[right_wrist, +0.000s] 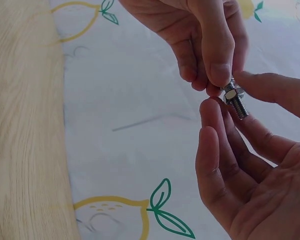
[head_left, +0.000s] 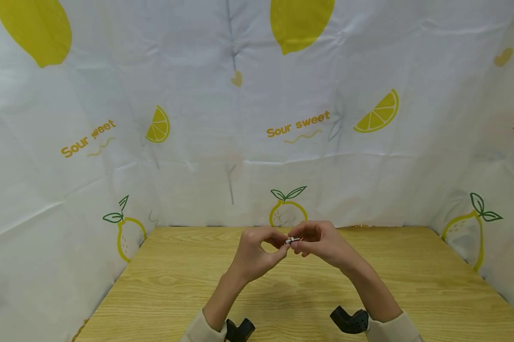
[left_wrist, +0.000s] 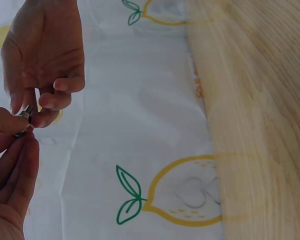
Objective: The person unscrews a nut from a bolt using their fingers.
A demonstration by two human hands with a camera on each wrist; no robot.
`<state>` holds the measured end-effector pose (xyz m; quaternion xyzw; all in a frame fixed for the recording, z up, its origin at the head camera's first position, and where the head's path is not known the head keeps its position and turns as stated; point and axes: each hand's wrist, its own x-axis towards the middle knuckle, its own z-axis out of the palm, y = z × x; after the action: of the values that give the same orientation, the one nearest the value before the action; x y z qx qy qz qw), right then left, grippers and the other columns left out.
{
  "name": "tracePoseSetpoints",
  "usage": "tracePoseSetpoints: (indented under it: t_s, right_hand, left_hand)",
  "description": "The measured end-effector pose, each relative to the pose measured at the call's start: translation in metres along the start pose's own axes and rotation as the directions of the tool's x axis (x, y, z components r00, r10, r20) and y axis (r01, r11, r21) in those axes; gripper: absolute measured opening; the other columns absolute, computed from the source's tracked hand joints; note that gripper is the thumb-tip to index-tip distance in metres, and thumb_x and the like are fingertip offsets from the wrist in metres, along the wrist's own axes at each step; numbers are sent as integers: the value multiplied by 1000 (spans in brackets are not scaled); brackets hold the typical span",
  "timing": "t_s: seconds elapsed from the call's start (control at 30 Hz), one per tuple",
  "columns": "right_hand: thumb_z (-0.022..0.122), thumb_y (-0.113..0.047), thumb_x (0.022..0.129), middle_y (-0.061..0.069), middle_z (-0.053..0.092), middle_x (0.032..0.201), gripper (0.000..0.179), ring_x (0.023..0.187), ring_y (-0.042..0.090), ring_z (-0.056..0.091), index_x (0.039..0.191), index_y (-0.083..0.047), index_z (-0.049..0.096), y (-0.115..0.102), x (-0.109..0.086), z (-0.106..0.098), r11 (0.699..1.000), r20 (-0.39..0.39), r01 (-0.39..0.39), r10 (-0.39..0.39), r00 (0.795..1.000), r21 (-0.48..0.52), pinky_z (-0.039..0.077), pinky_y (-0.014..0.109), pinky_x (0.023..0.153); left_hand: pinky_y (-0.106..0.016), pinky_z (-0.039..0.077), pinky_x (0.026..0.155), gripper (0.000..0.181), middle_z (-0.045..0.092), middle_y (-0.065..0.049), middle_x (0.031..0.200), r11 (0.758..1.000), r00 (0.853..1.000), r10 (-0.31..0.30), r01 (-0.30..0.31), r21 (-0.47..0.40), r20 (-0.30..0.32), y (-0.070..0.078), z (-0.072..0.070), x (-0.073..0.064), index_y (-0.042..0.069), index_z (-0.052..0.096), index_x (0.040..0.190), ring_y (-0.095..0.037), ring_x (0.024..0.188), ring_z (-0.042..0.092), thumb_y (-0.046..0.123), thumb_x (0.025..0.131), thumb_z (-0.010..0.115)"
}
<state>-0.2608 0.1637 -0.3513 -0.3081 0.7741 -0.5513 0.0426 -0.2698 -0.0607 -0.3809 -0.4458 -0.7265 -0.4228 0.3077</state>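
Observation:
A small silvery metal bolt (head_left: pixel 292 240) with a hex nut (right_wrist: pixel 233 95) around its shank is held between both hands above the table. Thumb and fingertips of my left hand (head_left: pixel 257 254) pinch one end of the bolt, covering that end. From the other side, my right hand (head_left: pixel 325 243) has its thumb and fingertips at the nut, pinching it. The bare threaded end (right_wrist: pixel 241 109) points toward the right palm in the right wrist view. In the left wrist view, the bolt (left_wrist: pixel 27 112) is partly hidden by the left thumb.
Beneath the hands lies a wood-grain table (head_left: pixel 176 280). A white cloth (head_left: pixel 205 128) printed with lemons hangs behind it and along both sides. Black wrist-worn devices (head_left: pixel 350 320) sit at the sleeve cuffs.

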Motion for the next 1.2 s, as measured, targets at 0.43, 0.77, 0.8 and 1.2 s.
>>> tracePoseSetpoints:
  t_s: [0.43, 0.77, 0.8, 1.2]
  right_hand:
    - [63, -21, 104, 16, 73, 96, 30, 80, 16, 72, 115, 6, 70, 0, 1, -1, 998, 16, -53, 53, 998, -30, 64, 36, 74]
    - [66, -18, 101, 13, 73, 96, 26, 80, 16, 72, 114, 5, 71, 0, 0, -1, 998, -5, -41, 41, 999, -39, 63, 33, 72]
    - [66, -17, 101, 13, 73, 96, 27, 81, 17, 72, 114, 5, 71, 0, 0, -1, 998, -7, -41, 41, 999, -40, 63, 34, 72]
    - [70, -16, 99, 16, 74, 101, 29, 82, 13, 73, 118, 6, 69, 0, 0, 0, 999, -18, -23, 22, 1000, -26, 63, 34, 73]
  left_hand:
    - [-16, 60, 69, 8, 79, -6, 85, 1000, 1000, 5, -5, 2, -16, -1, 1, 0, 9, 77, 96, -7, 74, 74, 5, 90, 77]
    - [-19, 61, 71, 12, 79, -5, 87, 998, 998, -61, 61, -26, 8, -1, 2, -2, 9, 78, 101, -8, 76, 75, 4, 90, 78]
    - [-19, 62, 71, 13, 79, -5, 88, 997, 998, -65, 65, -29, 11, -1, 2, -2, 9, 78, 101, -8, 76, 75, 4, 90, 78]
    - [-14, 60, 71, 14, 80, -4, 89, 999, 1000, -27, 27, -17, 7, -1, 2, -1, 8, 80, 100, -9, 76, 75, 1, 89, 78]
